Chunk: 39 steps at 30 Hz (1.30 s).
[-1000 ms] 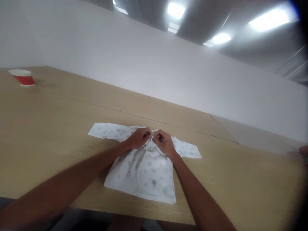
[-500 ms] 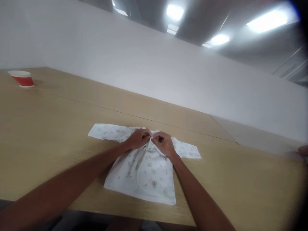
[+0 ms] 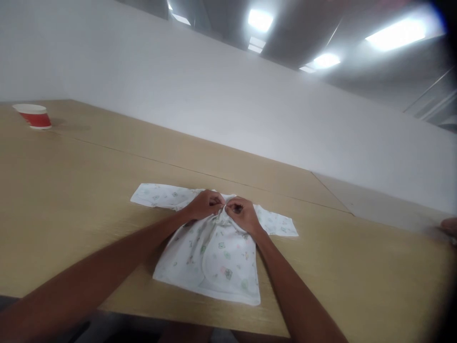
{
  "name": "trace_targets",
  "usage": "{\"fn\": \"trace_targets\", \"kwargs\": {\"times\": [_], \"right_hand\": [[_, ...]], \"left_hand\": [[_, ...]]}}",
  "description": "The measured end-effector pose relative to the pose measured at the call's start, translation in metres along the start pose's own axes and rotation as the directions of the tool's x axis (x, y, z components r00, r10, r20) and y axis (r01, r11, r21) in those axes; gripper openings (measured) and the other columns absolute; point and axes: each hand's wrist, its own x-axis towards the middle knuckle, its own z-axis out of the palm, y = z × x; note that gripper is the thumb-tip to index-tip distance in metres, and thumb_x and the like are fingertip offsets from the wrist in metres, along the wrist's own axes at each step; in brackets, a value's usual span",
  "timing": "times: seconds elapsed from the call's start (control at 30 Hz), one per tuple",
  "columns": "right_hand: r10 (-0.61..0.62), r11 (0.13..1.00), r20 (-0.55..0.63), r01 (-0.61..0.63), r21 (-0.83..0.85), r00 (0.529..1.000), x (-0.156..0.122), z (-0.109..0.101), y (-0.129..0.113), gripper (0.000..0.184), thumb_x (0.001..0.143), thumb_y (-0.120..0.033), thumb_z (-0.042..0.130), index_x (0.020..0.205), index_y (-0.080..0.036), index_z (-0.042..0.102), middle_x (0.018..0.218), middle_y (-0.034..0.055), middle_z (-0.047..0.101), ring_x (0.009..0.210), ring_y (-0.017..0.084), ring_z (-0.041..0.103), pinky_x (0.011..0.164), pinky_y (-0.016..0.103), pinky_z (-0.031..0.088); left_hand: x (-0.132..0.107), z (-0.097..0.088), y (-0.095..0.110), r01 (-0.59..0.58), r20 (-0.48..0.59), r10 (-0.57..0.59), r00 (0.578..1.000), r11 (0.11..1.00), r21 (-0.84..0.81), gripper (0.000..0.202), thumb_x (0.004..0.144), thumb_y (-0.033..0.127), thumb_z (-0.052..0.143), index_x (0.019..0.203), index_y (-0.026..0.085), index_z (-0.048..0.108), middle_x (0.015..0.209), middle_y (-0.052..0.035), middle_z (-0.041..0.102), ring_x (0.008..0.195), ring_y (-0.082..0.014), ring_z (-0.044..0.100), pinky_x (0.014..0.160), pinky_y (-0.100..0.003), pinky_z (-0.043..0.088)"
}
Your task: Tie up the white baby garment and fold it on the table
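Note:
A small white baby shirt (image 3: 228, 262) with a green and pink print lies on the table, its sleeves spread to both sides and its hem towards me. My left hand (image 3: 205, 205) pinches the cloth at the front, just below the neckline. Close beside it, my right hand (image 3: 243, 213) pinches the same spot from the other side, fingertips nearly touching. Gathered folds run down from between the fingers. Whatever small fastening may be there is hidden by my fingertips.
The wooden table (image 3: 89, 190) runs back to a white wall (image 3: 214, 95). A red and white paper cup (image 3: 37, 116) stands at the far left. At the right edge, part of another person's hand (image 3: 449, 226) shows, blurred.
Both hands stay at the neckline of the baby shirt. The left fingers have shifted slightly and closed in more; the shirt has barely moved.

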Motion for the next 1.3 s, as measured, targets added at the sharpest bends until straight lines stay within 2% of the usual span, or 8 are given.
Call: {"fn": "trace_targets", "kwargs": {"times": [0.27,0.4,0.6,0.67,0.83,0.93,1.03,1.3], "right_hand": [[-0.030,0.999,0.074,0.032,-0.015,0.997,-0.001,-0.002,-0.001,0.008,0.074,-0.021,0.058,0.074,-0.014,0.063,0.075,0.0020,0.061,0.069,0.012,0.053,0.066,0.023,0.040],[-0.038,0.999,0.096,0.042,-0.033,0.995,-0.001,-0.001,0.002,0.007,0.071,-0.020,0.058,0.074,-0.014,0.059,0.075,0.0008,0.057,0.071,0.011,0.051,0.067,0.023,0.039],[-0.030,0.999,0.119,0.034,-0.033,0.992,-0.002,0.001,0.003,0.005,0.069,-0.017,0.054,0.074,-0.015,0.054,0.075,-0.0004,0.053,0.071,0.011,0.048,0.067,0.022,0.036],[-0.037,0.998,0.128,0.042,-0.041,0.991,-0.002,0.000,0.002,0.004,0.070,-0.015,0.053,0.073,-0.015,0.054,0.076,-0.0003,0.052,0.071,0.011,0.047,0.066,0.022,0.035],[-0.055,0.994,0.154,0.069,-0.083,0.987,-0.002,-0.001,0.002,0.007,0.072,-0.014,0.050,0.076,-0.015,0.056,0.077,0.0006,0.052,0.072,0.011,0.048,0.067,0.023,0.035],[-0.044,0.993,0.139,0.058,-0.098,0.989,-0.002,0.000,0.003,0.007,0.073,-0.015,0.051,0.076,-0.015,0.058,0.076,0.0009,0.054,0.071,0.012,0.049,0.067,0.023,0.036],[-0.055,0.991,0.103,0.067,-0.117,0.993,-0.002,0.003,0.005,0.007,0.072,-0.013,0.052,0.075,-0.015,0.058,0.076,0.0009,0.056,0.071,0.012,0.050,0.067,0.022,0.037],[-0.054,0.994,0.069,0.061,-0.094,0.996,-0.001,0.005,0.005,0.010,0.076,-0.014,0.052,0.071,-0.014,0.061,0.072,0.0007,0.058,0.068,0.010,0.052,0.064,0.020,0.038]], "left_hand": [[0.002,0.001,-0.003,-0.006,0.023,0.008,1.000,0.996,-0.092,0.013,0.075,0.023,0.065,0.082,0.011,0.066,0.070,-0.0042,0.068,0.061,-0.0123,0.062,0.061,-0.021,0.048],[0.001,0.003,0.000,-0.025,-0.003,0.025,1.000,0.998,0.065,0.012,0.075,0.021,0.065,0.083,0.014,0.070,0.072,-0.0016,0.067,0.066,-0.0115,0.060,0.062,-0.020,0.044],[-0.001,0.005,-0.005,-0.209,-0.001,0.216,0.976,0.945,0.253,0.018,0.084,0.022,0.059,0.091,0.018,0.074,0.085,-0.0021,0.068,0.077,-0.0125,0.057,0.073,-0.023,0.042],[0.000,0.005,-0.008,-0.233,0.023,0.236,0.972,0.933,0.273,0.019,0.086,0.024,0.057,0.092,0.019,0.075,0.086,-0.0027,0.067,0.079,-0.0132,0.058,0.076,-0.024,0.042],[0.000,0.005,-0.009,-0.204,0.008,0.210,0.978,0.943,0.261,0.016,0.085,0.022,0.059,0.088,0.018,0.075,0.087,-0.0019,0.070,0.081,-0.0139,0.060,0.077,-0.024,0.043],[0.001,0.003,-0.005,-0.109,-0.030,0.120,0.992,0.963,0.245,0.014,0.080,0.019,0.062,0.085,0.018,0.075,0.079,0.0000,0.070,0.072,-0.0121,0.059,0.070,-0.022,0.041],[0.002,0.000,-0.002,-0.039,-0.014,0.044,0.999,0.965,0.258,0.013,0.079,0.020,0.064,0.081,0.019,0.076,0.071,0.0019,0.068,0.063,-0.0099,0.055,0.063,-0.020,0.037],[0.001,-0.001,-0.004,-0.134,0.045,0.127,0.991,0.955,0.263,0.014,0.081,0.019,0.058,0.088,0.015,0.069,0.077,0.0000,0.067,0.070,-0.0104,0.056,0.067,-0.019,0.040]]}}
